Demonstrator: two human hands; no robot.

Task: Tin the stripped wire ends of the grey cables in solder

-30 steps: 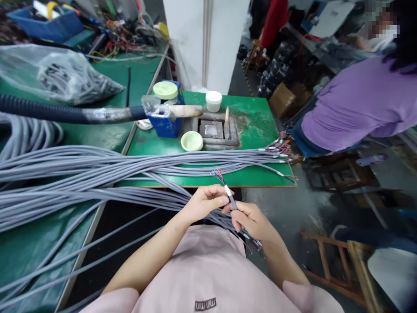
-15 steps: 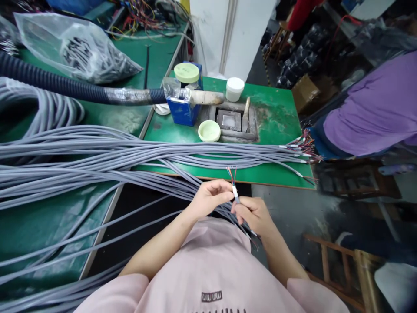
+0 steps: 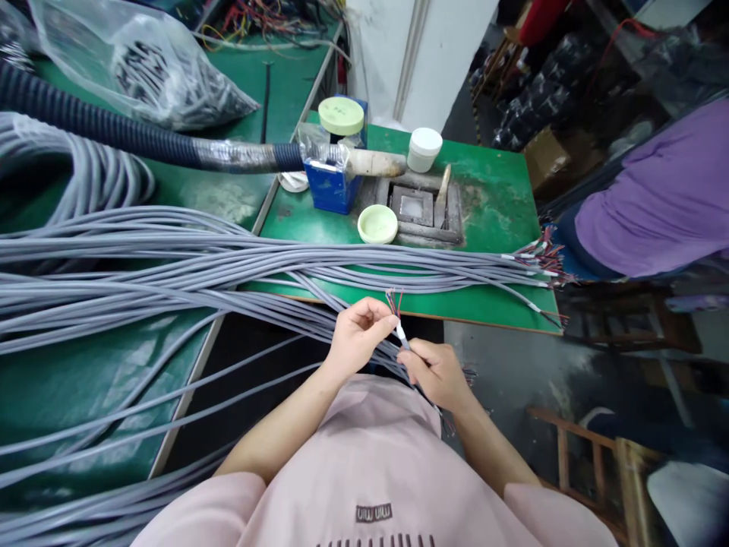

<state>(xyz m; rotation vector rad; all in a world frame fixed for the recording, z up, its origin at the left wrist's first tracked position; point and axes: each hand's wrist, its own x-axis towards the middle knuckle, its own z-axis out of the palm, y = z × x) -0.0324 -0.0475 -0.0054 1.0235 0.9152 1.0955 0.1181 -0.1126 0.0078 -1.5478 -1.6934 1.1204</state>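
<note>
My right hand is closed round the grey sheath of a cable, just below a white band near its end. Thin coloured wires, some red and some dark, fan out upward from that end. My left hand pinches the wires at their base with thumb and forefinger. Both hands are in front of my body, at the near edge of the green table. Beyond them lies a thick bundle of grey cables, with stripped, coloured wire ends at the right.
A melting pot with a wooden-handled scraper is set in the table. Around it are a pale green dish, a white tub, a blue box and a black hose. A person in purple is at the right.
My left hand has moved from beside the white band up onto the coloured wires, which are now drawn closer together. The view has shifted slightly.
</note>
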